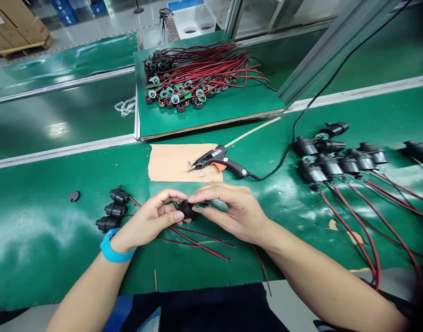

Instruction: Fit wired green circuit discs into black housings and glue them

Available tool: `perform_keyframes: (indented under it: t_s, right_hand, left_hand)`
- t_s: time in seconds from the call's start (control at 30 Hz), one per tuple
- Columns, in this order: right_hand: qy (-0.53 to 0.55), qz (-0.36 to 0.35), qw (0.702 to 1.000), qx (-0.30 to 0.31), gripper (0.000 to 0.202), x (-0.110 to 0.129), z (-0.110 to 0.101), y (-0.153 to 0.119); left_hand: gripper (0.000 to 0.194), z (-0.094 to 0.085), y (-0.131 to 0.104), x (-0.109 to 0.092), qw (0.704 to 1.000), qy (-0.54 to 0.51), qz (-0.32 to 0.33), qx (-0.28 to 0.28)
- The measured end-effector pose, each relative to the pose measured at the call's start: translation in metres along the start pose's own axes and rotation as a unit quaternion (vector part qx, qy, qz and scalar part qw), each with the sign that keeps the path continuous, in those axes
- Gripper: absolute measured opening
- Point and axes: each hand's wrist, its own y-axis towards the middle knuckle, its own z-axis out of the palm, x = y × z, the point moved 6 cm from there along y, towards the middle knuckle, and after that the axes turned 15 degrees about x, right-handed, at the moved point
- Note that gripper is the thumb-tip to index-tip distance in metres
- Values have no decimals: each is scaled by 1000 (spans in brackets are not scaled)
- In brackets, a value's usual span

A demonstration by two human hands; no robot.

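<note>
Between both hands, in front of the hot glue gun, is a small black plastic housing [187, 210]. My left hand [159, 214], with a blue band on its wrist, grips the housing between thumb and fingers. Closed in a pinch, my right hand [234, 207] holds a small green circuit board [202, 204] against the housing's right side; its fingers partly hide the board. Red and black wires [200, 244] lie on the table below the hands. To the left are several black housings [115, 210] with wires running under my left hand.
The hot glue gun [220, 161] rests on cardboard [166, 161], its black cord running up to the right. Behind it, a raised green board [211, 115] bears many wired parts [197, 78]. More black housings [332, 161] with wires stand at right. A black disc [74, 196] lies left.
</note>
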Motion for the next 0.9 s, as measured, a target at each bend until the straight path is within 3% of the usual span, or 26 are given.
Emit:
perform_keyframes:
  t_s: [0.1,0.2,0.27,0.37,0.47,0.53,0.6,0.73,0.83,0.9]
  right_hand:
    - [-24,20,1000,5,27,4,-8,-2]
    - [-62,61,996,8,22,17,-15,-8]
    - [-76,71,994,17,16,30,-16,-17]
    - [-86,70,994,12,13,46,-11,-39]
    - [-92,94,991,-39,10,47,-7,-71]
    - [-91,116,987,-70,9,43,-3,-94]
    - [-97,138,982,-86,14,40,2,-116]
    - [-152,164,966,-129,26,43,5,-149]
    - [-206,183,951,-139,25,40,9,-163]
    - [-236,205,942,-122,25,33,13,-168]
  left_hand:
    - [29,-9,-5,-12,996,14,53,-64]
    - [18,-9,-11,-22,991,39,85,-91]
    - [8,-3,-13,-24,992,53,80,-86]
    - [11,14,-10,-20,994,85,54,-53]
    - [36,33,4,-7,985,171,14,-8]
    - [49,45,17,3,963,270,-17,9]
    - [43,57,27,7,932,361,-27,26]
    - [33,85,30,-13,879,474,47,30]
    - [34,107,27,-27,806,582,108,10]
    - [33,119,31,-17,761,640,93,58]
